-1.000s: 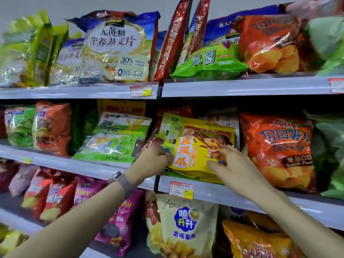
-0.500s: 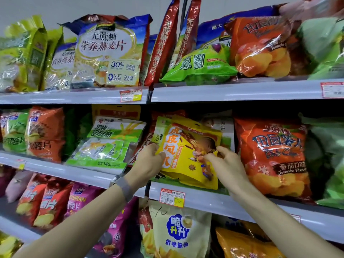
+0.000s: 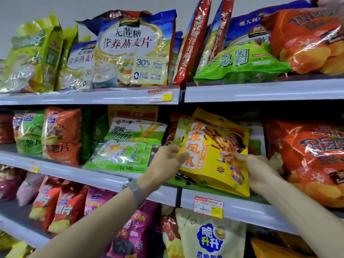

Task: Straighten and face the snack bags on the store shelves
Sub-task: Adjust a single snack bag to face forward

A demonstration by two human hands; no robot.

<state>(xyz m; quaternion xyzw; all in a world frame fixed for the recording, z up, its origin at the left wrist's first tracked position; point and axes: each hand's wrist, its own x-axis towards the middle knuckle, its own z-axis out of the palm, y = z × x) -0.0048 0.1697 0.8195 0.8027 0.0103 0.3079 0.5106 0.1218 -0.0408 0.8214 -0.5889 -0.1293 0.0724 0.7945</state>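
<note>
3 grey shelves [image 3: 260,94] against a pale wall [image 3: 55,8] hold glossy, crinkled bags [image 3: 130,49]. Left hand [image 3: 165,161] and right hand [image 3: 260,172] pinch a flat yellow pouch [image 3: 214,157]

Light was bright and even, from overhead; no hard shadows on the bag fronts. Deep shade sat under the upper shelf [image 3: 260,92], darkening the back of the middle row. Glare streaked the oatmeal bag [image 3: 130,49] and the orange chip bag [image 3: 307,43]. Blur smeared the green bags [image 3: 28,58] at far left. Shelf edges bowed toward the corners. Print on the yellow bag [image 3: 214,151] was legible; left hand [image 3: 165,162] and right hand [image 3: 260,172] looked soft-edged.
</note>
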